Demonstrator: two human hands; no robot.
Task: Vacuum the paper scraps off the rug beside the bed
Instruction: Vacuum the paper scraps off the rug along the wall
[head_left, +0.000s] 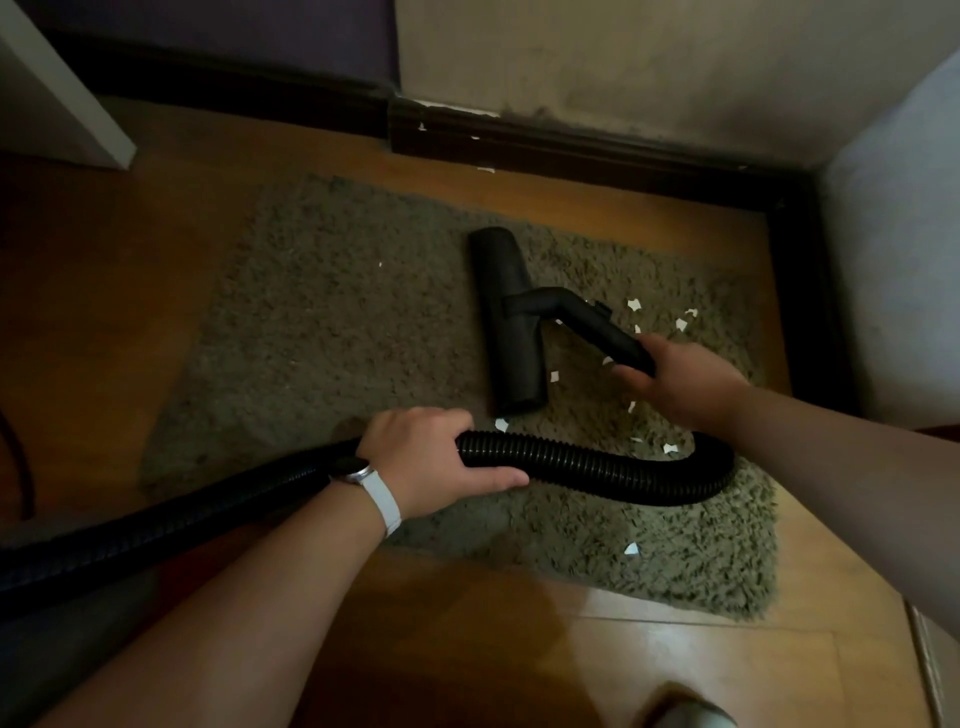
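— How do the hands sit?
— The left hand (431, 457) is curled round the hose (597, 467). Beyond it, the right hand (680, 379) grips the curved handle (587, 319), with the floor head (506, 312) flat on the rug (337, 338).
— The risk?
— The looped hose lies just beside the paper scraps (634, 305) on the rug's right half, so dragging it could flick them off.

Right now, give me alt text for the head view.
A person's right hand grips the vacuum's curved handle, its floor nozzle flat on a shaggy rug, while the left hand holds the ribbed hose. White paper scraps lie scattered on the rug near the nozzle.
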